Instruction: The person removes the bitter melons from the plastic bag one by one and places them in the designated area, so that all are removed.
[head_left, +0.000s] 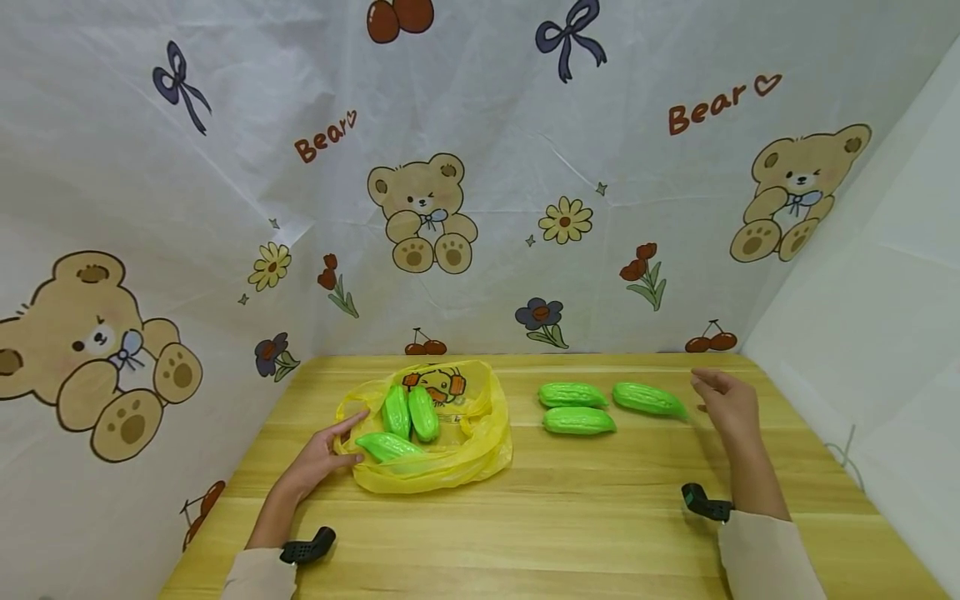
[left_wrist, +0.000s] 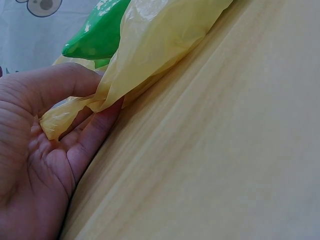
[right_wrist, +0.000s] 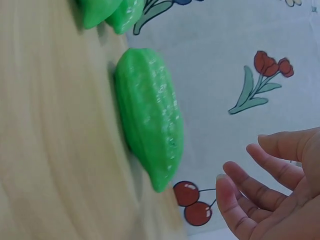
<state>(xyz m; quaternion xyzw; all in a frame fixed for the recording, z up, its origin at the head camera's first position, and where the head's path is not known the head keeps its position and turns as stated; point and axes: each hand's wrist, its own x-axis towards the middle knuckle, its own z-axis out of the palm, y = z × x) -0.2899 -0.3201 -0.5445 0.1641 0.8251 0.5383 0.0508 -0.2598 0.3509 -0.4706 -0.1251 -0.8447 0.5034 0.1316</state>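
My left hand [head_left: 318, 460] pinches the left edge of a yellow plastic bag [head_left: 480, 462] between thumb and fingers, as the left wrist view shows. Inside the open bag lie three green bitter melons, one of them [head_left: 386, 447] close to my thumb. My right hand [head_left: 729, 407] is just right of a single bitter melon [head_left: 649, 399], apart from it, its fingers loosely bent around nothing. That melon [right_wrist: 150, 115] lies with its pointed end toward the hand. Further left, two more bitter melons, a rear one [head_left: 572, 394] and a front one [head_left: 579, 420], lie side by side.
Everything rests on a wooden table [head_left: 525, 533]. Behind it hangs a white cloth [head_left: 495, 108] printed with bears, and a plain white wall [head_left: 885, 292] rises at the right. A thin pale cable [head_left: 846, 458] runs past the table's right edge.
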